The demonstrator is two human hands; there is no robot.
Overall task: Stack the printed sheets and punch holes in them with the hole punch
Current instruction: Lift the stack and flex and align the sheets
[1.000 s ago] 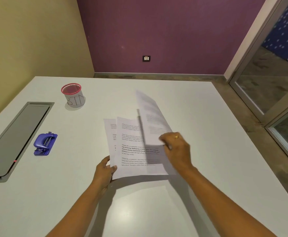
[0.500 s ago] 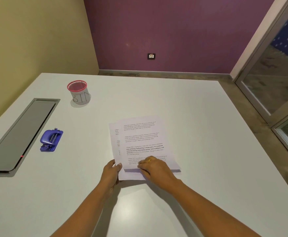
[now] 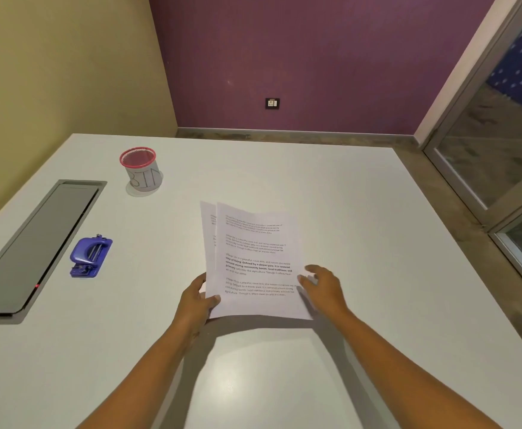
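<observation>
The left hand is seen clasped on the near left corner of the stack of white printed paper sheets, with the thumb laid on the top page and the fingers hidden beneath it. The right hand is held released at the right edge of the same stack: its fingers are loosely spread, the fingertips are set against the edge of the top page, and nothing is pinched by them. The sheets are found about the middle of the white tabletop, somewhat toward its near edge, with their printed side up and the lines of text running across. The stack is not squared: the left margin of a lower sheet is exposed beside the left edge of the top one. A dark shadow is cast on the tabletop along the near edge of the stack, so that edge appears to be raised a little off the surface. The blue plastic hole punch is placed well apart from the sheets, toward the left edge of the tabletop, just beside the long grey rectangular panel that is set into the surface there. A round mesh cup with a pink rim and a white label marked "BIN" is stood upright toward the far left corner.
</observation>
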